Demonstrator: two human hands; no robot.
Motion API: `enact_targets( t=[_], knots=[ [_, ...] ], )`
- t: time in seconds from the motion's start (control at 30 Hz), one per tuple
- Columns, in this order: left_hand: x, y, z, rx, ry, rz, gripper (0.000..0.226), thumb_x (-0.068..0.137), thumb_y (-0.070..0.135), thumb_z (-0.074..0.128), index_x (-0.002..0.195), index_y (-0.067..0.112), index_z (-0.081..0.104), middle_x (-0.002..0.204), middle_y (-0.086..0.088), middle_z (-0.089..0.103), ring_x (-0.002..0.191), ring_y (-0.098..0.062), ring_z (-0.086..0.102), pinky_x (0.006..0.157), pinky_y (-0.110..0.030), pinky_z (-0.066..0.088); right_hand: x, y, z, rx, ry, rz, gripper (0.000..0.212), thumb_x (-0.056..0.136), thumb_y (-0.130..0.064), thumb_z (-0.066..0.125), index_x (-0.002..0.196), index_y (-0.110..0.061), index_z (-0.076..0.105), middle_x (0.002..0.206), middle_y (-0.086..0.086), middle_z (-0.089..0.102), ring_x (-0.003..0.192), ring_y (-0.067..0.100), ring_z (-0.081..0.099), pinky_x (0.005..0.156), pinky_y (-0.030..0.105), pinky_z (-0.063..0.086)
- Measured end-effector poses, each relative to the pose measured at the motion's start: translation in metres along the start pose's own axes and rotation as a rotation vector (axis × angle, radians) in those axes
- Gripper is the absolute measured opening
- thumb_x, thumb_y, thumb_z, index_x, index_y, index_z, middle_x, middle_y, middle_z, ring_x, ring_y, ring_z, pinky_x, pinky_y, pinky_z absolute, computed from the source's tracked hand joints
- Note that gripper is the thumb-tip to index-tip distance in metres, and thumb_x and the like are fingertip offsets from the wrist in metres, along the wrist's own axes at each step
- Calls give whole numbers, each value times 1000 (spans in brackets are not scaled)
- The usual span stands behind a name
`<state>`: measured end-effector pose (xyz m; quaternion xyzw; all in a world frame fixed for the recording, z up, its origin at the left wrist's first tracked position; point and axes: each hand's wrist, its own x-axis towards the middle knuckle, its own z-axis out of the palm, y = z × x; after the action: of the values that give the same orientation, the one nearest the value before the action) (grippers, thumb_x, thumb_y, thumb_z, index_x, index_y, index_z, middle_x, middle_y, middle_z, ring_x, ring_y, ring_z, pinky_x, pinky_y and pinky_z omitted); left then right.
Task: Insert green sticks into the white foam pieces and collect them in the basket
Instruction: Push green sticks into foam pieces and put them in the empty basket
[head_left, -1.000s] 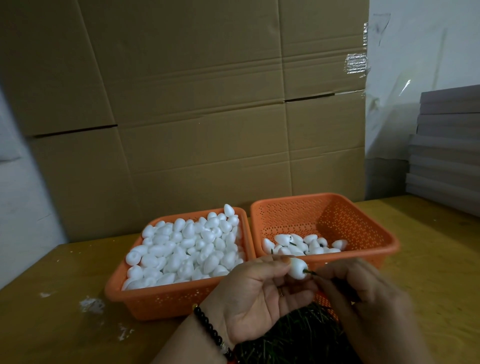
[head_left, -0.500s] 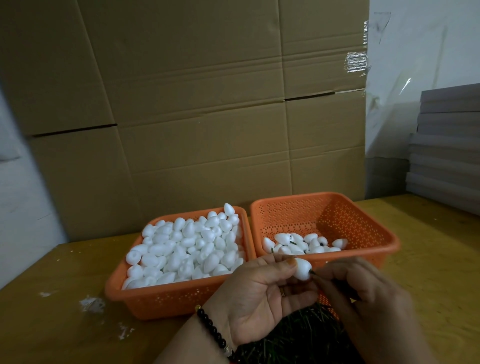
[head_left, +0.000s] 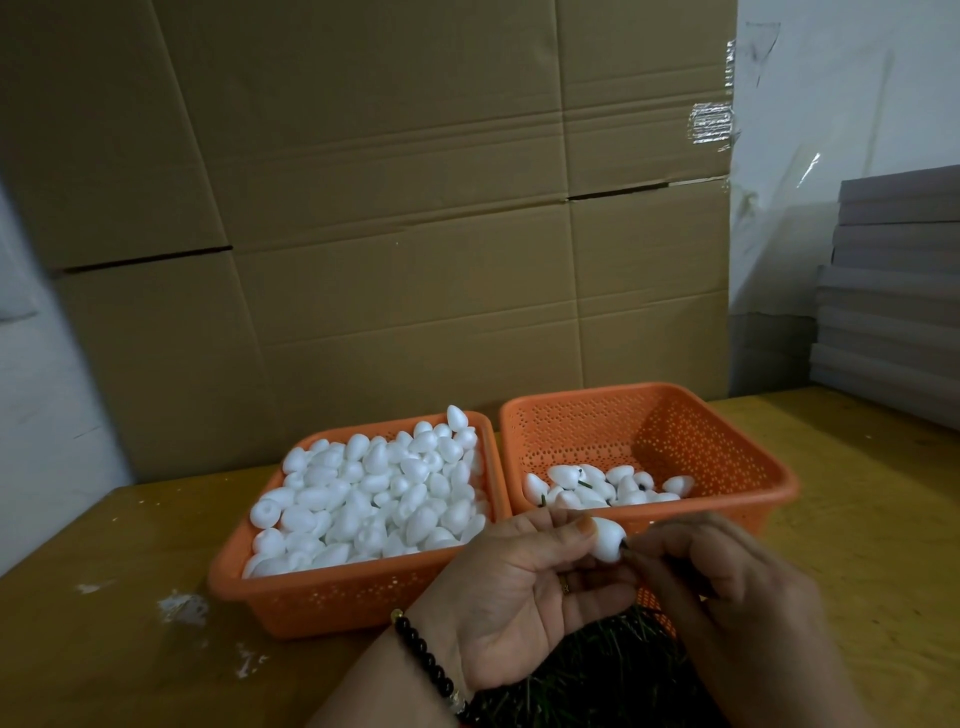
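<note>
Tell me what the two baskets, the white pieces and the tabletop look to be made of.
Left basket and right basket: apparently moulded plastic, matte orange, walls pierced with small holes. White pieces: likely foam, matte, faintly grainy, egg-shaped. Tabletop: seemingly wood or plywood, yellowish with a dull sheen; its exact material stays open.

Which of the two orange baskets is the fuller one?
The left basket, heaped to the rim with plain white foam pieces. The right basket holds only a shallow layer along its near side, some pieces showing green sticks.
</note>
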<state>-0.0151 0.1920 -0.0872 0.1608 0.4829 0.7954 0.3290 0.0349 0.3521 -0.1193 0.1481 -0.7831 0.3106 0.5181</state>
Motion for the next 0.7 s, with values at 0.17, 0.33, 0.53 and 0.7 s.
enact_targets(
  t=[0.17,0.33,0.53,0.7],
  knots=[
    [-1,1,1,-8,5,0,24,71,8,74,94,-1,69,93,-19,67,81,-24,68,67,-32,58,0,0,-1,-4,-20,26,22,80,-29,57,75,-12,71,78,-9,64,76,-4,57,71,-1,39],
    [-1,1,0,-11,4,-4,21,79,4,68,99,-2,66,98,-21,66,83,-25,67,68,-33,59,-1,-1,0,-6,-42,45,23,81,-31,55,75,-14,70,77,-11,63,74,-5,56,69,-1,39],
    [-2,3,1,-5,-17,1,19,74,7,72,92,1,72,94,-19,67,82,-24,68,68,-32,59,-2,0,0,5,-24,79,10,75,-24,70,84,-21,68,82,-17,63,80,-8,58,71,-1,40],
    [-2,4,0,-29,-2,13,14,80,5,65,91,1,73,93,-19,67,82,-24,68,68,-32,59,-3,-2,-1,88,-47,149,30,69,-23,72,92,-38,60,89,-20,66,81,-14,59,69,-2,39]
  ],
)
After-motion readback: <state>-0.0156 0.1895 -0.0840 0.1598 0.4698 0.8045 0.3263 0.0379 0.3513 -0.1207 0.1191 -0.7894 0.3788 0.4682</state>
